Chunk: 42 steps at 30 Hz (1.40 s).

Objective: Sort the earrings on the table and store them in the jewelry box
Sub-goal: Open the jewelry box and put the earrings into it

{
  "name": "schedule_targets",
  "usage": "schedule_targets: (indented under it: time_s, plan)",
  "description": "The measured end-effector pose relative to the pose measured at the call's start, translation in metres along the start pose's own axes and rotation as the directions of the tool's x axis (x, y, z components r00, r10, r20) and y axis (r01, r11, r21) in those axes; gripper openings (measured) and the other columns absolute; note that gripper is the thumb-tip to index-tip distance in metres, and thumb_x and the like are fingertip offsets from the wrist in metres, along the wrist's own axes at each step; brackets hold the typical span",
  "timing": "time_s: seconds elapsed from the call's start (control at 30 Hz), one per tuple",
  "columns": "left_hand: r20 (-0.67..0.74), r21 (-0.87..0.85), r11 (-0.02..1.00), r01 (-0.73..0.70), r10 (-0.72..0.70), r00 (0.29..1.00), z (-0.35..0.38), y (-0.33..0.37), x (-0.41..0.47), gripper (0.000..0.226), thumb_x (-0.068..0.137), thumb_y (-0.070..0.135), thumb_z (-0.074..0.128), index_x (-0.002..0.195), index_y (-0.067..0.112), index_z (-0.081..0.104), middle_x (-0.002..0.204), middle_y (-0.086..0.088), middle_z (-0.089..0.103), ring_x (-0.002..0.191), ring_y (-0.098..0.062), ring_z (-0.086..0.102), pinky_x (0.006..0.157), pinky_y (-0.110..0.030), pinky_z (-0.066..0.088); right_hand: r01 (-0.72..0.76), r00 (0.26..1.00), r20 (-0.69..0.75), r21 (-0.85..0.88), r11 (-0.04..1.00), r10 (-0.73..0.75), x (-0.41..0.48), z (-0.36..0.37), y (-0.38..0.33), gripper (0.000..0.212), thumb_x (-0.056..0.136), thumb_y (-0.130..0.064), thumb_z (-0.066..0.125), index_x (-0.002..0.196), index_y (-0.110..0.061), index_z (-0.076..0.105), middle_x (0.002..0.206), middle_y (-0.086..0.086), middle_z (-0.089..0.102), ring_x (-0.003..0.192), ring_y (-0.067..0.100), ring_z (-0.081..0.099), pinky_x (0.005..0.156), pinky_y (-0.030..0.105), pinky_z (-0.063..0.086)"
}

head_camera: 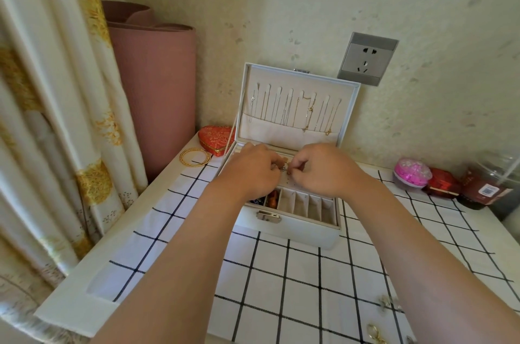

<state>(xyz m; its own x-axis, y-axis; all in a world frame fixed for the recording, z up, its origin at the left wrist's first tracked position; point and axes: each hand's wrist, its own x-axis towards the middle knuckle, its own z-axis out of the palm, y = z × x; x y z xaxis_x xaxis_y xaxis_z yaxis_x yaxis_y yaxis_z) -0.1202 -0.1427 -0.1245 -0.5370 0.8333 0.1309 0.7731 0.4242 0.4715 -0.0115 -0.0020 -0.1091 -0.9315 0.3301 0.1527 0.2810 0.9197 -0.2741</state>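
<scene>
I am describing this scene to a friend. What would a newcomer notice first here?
First, both hands, the left hand and right hand, meet over the open white jewelry box at the centre, pinching a small earring. Necklaces hang inside its raised lid. A red heart-shaped box and gold bangles lie left.

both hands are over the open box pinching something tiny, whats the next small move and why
Probably press the small earring down into the perforated panel just below the fingertips. Both the left hand and right hand pinch it right over the open jewelry box, so seating it there looks the shortest step.
</scene>
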Motion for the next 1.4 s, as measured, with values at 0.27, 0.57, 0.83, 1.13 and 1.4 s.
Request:
schedule_targets:
  time_s: [0.27,0.57,0.83,1.13,1.4]
  plan:
    - [-0.021,0.006,1.0,-0.013,0.013,1.0,0.0,0.003,-0.001,0.036,0.095,0.029,0.049,0.129,0.031,0.061,0.136,0.003,0.048,0.13,-0.018,0.036,0.106,-0.037,0.036,-0.003,0.999,0.034,0.074,0.997,0.0,-0.008,-0.009,0.0,0.03,0.087,-0.009,0.058,0.103,-0.025,0.078,0.103,-0.013,0.068,0.095,0.005,0.061,0.086,0.025,0.05]
    - [-0.091,-0.07,0.985,-0.156,0.15,0.985,0.003,0.042,-0.023,0.03,0.09,0.029,0.056,0.119,0.029,0.065,0.116,0.005,0.057,0.115,-0.012,0.043,0.094,-0.028,0.038,-0.051,0.996,-0.064,0.206,0.977,0.065,-0.059,-0.036,0.001,0.023,0.089,-0.013,0.064,0.102,-0.027,0.076,0.092,-0.02,0.065,0.084,-0.007,0.06,0.081,0.018,0.047]
    - [0.102,-0.172,0.954,-0.244,0.264,0.959,0.017,0.098,-0.065,0.011,0.087,0.03,0.06,0.094,0.03,0.068,0.088,0.013,0.065,0.084,-0.006,0.06,0.078,-0.03,0.053,-0.267,0.951,0.197,0.128,0.955,0.239,-0.15,-0.046,0.021,0.015,0.087,-0.025,0.069,0.093,-0.038,0.075,0.095,-0.016,0.067,0.083,-0.001,0.061,0.067,0.016,0.042]
    - [0.4,-0.041,0.933,-0.358,0.344,0.85,0.063,0.128,-0.092,0.028,0.089,0.031,0.065,0.116,0.03,0.068,0.107,0.013,0.067,0.083,-0.004,0.053,0.076,-0.022,0.046,-0.357,0.86,0.4,0.026,0.934,0.318,-0.198,-0.039,0.043,0.026,0.079,-0.018,0.075,0.095,-0.039,0.076,0.093,-0.012,0.071,0.088,0.007,0.066,0.085,0.032,0.057]
    - [0.409,0.054,0.934,-0.354,0.303,0.861,0.083,0.142,-0.087,0.023,0.085,0.039,0.068,0.107,0.034,0.073,0.103,0.013,0.07,0.097,-0.011,0.062,0.081,-0.029,0.05,-0.374,0.864,0.381,0.051,0.926,0.328,-0.195,-0.031,0.051,0.009,0.075,-0.025,0.082,0.083,-0.029,0.079,0.081,-0.015,0.073,0.081,0.004,0.067,0.077,0.025,0.053]
